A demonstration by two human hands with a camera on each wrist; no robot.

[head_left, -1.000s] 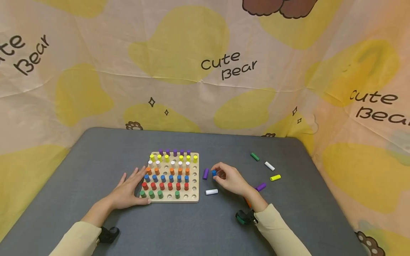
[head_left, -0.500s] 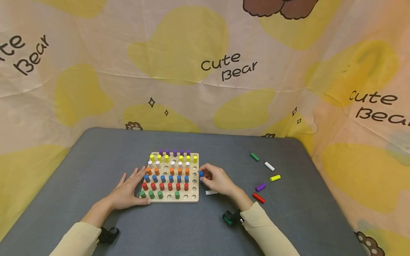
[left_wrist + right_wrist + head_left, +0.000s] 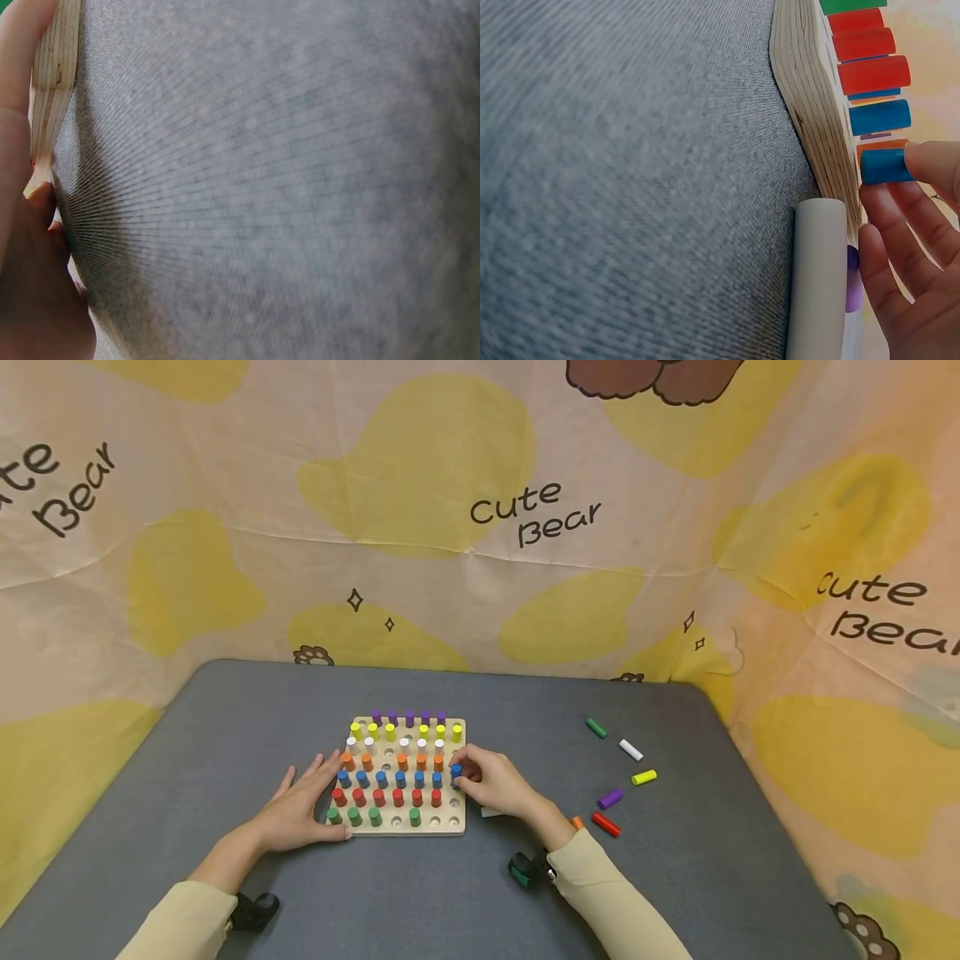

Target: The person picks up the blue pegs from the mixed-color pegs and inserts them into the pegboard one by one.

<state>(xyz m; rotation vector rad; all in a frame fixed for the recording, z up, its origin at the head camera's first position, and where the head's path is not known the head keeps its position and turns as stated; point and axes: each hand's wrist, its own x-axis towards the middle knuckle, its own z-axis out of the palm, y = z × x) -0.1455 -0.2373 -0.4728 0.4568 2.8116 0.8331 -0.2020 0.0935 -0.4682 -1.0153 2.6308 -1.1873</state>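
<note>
A light wooden pegboard (image 3: 445, 811) holds rows of purple, yellow, white, orange, blue, red and green pegs. My left hand (image 3: 296, 810) rests along its left side, fingers spread and thumb at the front corner; the left wrist view shows the thumb (image 3: 15, 67) against the board's edge. Thumb and fingers of my right hand (image 3: 495, 783) pinch a blue peg (image 3: 885, 166), upright over the right end of the blue row. The fingers partly cover this peg, and its lower end overlaps the right-hand column of holes.
On the grey table (image 3: 405, 893), a white peg (image 3: 819, 277) and a purple peg (image 3: 853, 289) lie beside the board, near my right hand. Farther right lie green (image 3: 596, 727), white (image 3: 631, 749), yellow (image 3: 644, 777), purple (image 3: 611, 799), red (image 3: 606, 824) and orange (image 3: 577, 822) pegs.
My right hand has moved left with the blue peg, from the table beside the loose purple peg to over the board's right column. The left hand has stayed in place.
</note>
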